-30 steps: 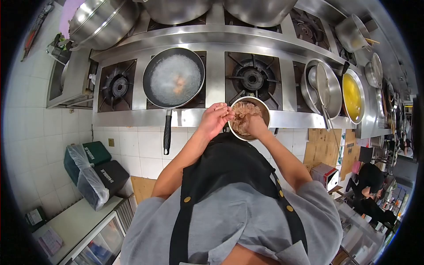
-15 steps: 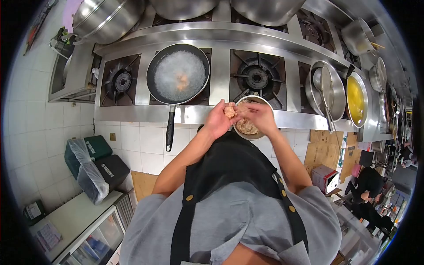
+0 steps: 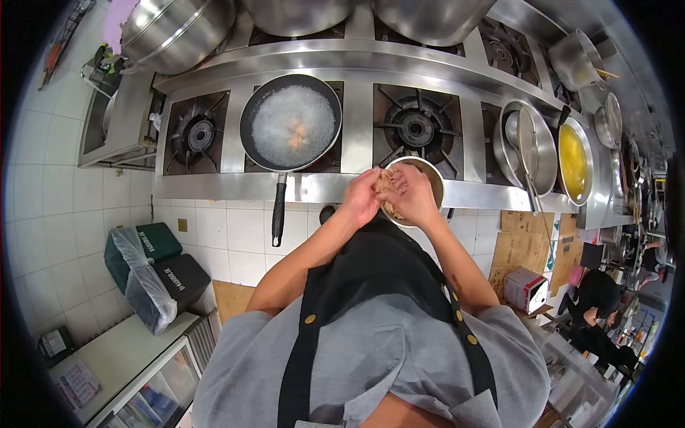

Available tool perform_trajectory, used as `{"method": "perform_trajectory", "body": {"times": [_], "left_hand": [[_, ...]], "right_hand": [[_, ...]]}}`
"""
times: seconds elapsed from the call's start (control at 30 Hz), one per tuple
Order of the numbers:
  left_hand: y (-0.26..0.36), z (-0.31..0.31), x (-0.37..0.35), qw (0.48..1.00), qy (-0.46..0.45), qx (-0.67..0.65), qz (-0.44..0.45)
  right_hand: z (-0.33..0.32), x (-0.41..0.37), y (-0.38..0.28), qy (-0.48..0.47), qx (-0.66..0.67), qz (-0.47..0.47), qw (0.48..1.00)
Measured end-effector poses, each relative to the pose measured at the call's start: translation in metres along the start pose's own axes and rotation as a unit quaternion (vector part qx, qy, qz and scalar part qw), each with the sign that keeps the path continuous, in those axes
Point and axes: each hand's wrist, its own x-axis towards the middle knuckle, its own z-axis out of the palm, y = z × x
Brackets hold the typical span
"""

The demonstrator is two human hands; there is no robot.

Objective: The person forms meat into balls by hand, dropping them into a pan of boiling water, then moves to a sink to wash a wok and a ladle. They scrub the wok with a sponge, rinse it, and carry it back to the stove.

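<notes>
My left hand [image 3: 361,198] and my right hand [image 3: 414,192] meet over a steel bowl [image 3: 432,178] of pinkish minced mixture on the stove's front ledge. Both hands are closed around one lump of the mixture [image 3: 389,182], held between them just above the bowl's left side. A black frying pan [image 3: 290,123] of bubbling oil with a few browning pieces sits on the burner to the left, its handle [image 3: 277,212] pointing toward me.
An unlit burner [image 3: 417,125] lies behind the bowl, another [image 3: 194,133] left of the pan. To the right are a steel basin with a ladle [image 3: 526,143] and a pan of yellow liquid [image 3: 574,158]. Large pots [image 3: 171,30] stand at the back. Another person [image 3: 598,292] stands at lower right.
My right hand lifted out of the bowl and joined the left. The lump went from my left fingertips to being pressed between both hands, now lower and nearer the bowl.
</notes>
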Motion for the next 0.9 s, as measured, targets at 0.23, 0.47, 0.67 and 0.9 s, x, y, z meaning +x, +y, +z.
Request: {"method": "perform_trajectory", "body": {"times": [0.23, 0.47, 0.67, 0.9], "left_hand": [[-0.002, 0.013, -0.004, 0.996, -0.07, -0.019, -0.057], [0.02, 0.002, -0.017, 0.998, -0.034, 0.035, -0.041], [0.04, -0.016, -0.035, 0.994, -0.079, -0.081, -0.005], [0.064, -0.045, -0.048, 0.992, -0.013, -0.092, 0.086]], "right_hand": [[0.006, -0.003, 0.031, 0.026, -0.014, -0.09, 0.995], [-0.033, 0.008, 0.011, -0.052, 0.687, 0.272, 0.672], [0.031, 0.044, -0.028, -0.13, 0.366, 0.215, 0.896], [0.07, 0.046, -0.042, -0.146, 0.0, -0.139, 0.979]]}}
